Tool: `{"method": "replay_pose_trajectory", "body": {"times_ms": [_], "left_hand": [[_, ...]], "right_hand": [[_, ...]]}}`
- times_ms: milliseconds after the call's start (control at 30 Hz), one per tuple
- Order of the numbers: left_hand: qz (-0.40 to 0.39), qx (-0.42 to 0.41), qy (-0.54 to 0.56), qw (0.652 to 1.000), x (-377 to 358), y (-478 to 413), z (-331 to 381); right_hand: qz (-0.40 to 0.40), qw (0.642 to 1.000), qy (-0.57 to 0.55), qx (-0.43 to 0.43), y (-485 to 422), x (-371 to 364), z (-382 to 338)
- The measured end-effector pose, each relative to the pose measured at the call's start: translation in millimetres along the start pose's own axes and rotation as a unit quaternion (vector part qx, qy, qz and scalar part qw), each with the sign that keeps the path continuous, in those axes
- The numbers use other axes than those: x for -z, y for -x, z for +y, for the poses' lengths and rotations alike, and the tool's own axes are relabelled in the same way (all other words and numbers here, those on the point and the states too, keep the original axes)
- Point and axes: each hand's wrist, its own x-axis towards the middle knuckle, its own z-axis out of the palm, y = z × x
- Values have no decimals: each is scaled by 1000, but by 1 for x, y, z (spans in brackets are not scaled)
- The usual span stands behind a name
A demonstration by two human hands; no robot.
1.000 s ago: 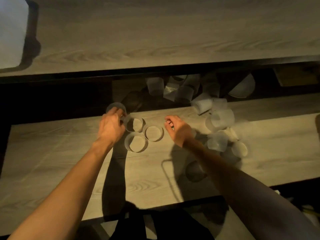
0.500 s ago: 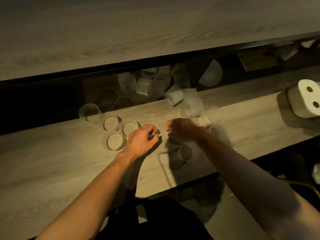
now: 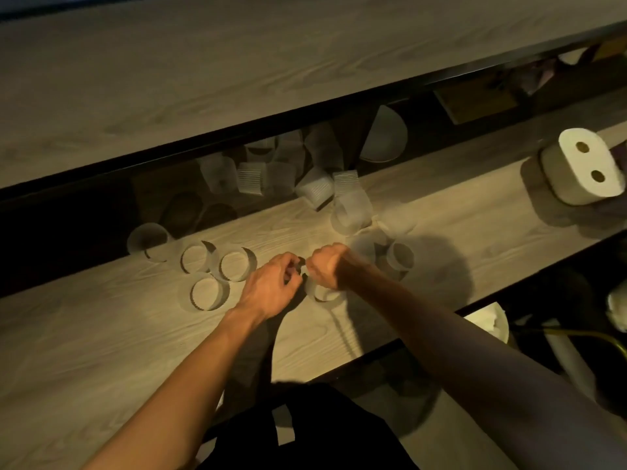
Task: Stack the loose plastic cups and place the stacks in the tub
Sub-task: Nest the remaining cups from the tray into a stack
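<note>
Touching cup (image 3: 320, 289), both hands' fingers (image 3: 294, 270)

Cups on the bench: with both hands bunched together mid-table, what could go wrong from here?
1. Several cups lie tipped at the bench's far edge; a nudge could send them into the dark gap behind.
2. The upright cups sit close beside the left hand; its wrist could topple them.
3. The right hand hides the cup below it, so grip is unclear.
</note>
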Motion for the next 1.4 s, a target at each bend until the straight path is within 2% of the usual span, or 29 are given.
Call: {"method": "replay_pose_trajectory", "body": {"times_ms": [67, 167, 333, 433, 533, 667, 733, 900, 1033, 1100, 1200, 1300, 1400], "left_hand": [[-2, 11, -26, 1000, 5, 1, -1], [5, 30, -75, 997, 12, 0, -4], [29, 50, -113, 992, 18, -5, -17], [52, 47, -143, 987, 20, -7, -11], [91, -3, -137, 986, 13, -10, 7], [78, -73, -108, 988, -2, -23, 37], [48, -95, -109, 988, -10, -31, 51], [22, -132, -127, 983, -31, -46, 81], [9, -143, -179, 973, -43, -54, 87], [6, -139, -196, 971, -43, -55, 85], [-1, -126, -200, 972, -39, -51, 81], [-4, -108, -202, 973, -37, -46, 75], [0, -89, -195, 977, -37, -43, 71]], "right_hand": [[-21, 998, -36, -49, -12, 7, -5], [-12, 986, -133, -101, -24, 9, -13], [24, 966, -215, -142, -26, 14, -6], [86, 954, -213, -193, -17, 17, 6], [165, 934, -218, -229, -9, 19, 13], [338, 863, -283, -248, 4, 18, 23], [371, 834, -315, -259, 12, 19, 25], [377, 821, -341, -260, 29, 20, 27], [438, 790, -285, -322, 42, 16, 30], [444, 779, -252, -365, 45, 15, 30], [395, 793, -233, -401, 41, 13, 33], [335, 821, -246, -392, 36, 7, 34], [337, 824, -256, -377, 36, 2, 34]]}}
